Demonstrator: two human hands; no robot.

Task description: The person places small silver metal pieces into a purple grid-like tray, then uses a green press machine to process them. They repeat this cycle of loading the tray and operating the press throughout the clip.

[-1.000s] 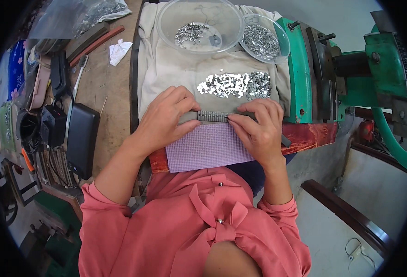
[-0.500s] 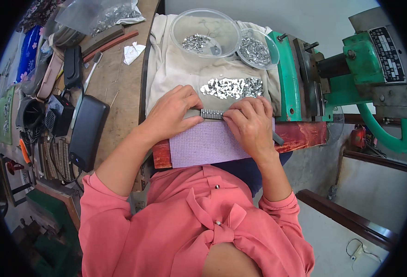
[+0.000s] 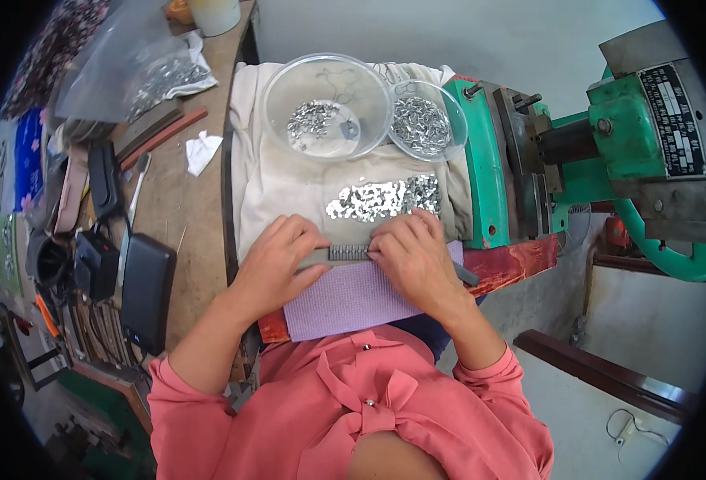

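Between my hands is a narrow grey metal bar with a row of notches (image 3: 349, 252), lying level along the far edge of a purple woven mat (image 3: 353, 300). My left hand (image 3: 279, 260) pinches its left end between thumb and fingers. The fingertips of my right hand (image 3: 411, 260) close on its right end. Whether small parts sit in the notches is too fine to tell. Just beyond the bar, a patch of small shiny metal pieces (image 3: 369, 200) is spread on a beige cloth (image 3: 277, 188), and my right fingers reach its near edge.
Behind the pieces stand a large clear tub (image 3: 269, 120) and a smaller clear bowl (image 3: 458, 148), each with small metal parts. A green machine press (image 3: 481, 188) rises on the right. The left bench holds a black power bank (image 3: 146, 292), a toothbrush (image 3: 138, 186) and cables.
The whole scene sits lower in the picture as the view has shifted. Both hands keep their hold on the bar, whose notched face now shows broader and darker.
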